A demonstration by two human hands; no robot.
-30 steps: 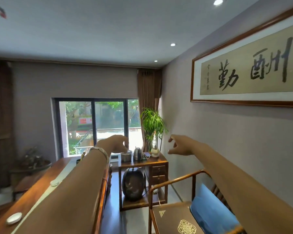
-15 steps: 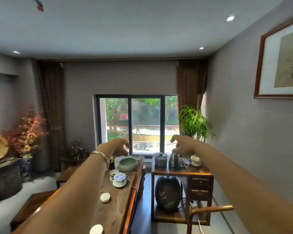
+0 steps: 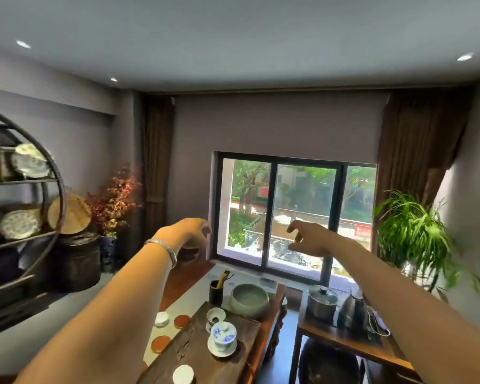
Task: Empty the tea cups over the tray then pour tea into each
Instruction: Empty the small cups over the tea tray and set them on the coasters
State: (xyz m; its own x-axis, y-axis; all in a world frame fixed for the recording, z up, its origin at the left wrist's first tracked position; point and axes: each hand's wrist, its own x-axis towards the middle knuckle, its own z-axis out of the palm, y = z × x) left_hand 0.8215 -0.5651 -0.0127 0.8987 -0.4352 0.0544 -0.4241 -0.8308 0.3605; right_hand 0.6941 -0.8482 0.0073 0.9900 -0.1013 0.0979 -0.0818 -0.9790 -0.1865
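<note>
Arms reach forward at chest height in the head view, both hands empty and well above the tea things. Left hand (image 3: 190,231), a silver bracelet (image 3: 164,249) on its wrist, hangs with fingers loosely curled and apart. Right hand (image 3: 309,239) is spread, fingers bent, gripping nothing. Below them the dark wooden tea tray (image 3: 194,353) lies on the long table (image 3: 263,345). On the tray stand a blue-and-white lidded cup (image 3: 222,338) on its saucer and a small white cup (image 3: 216,317) just behind it; another white cup (image 3: 183,374) sits near the tray's front edge. A green bowl (image 3: 248,299) stands beyond them.
</note>
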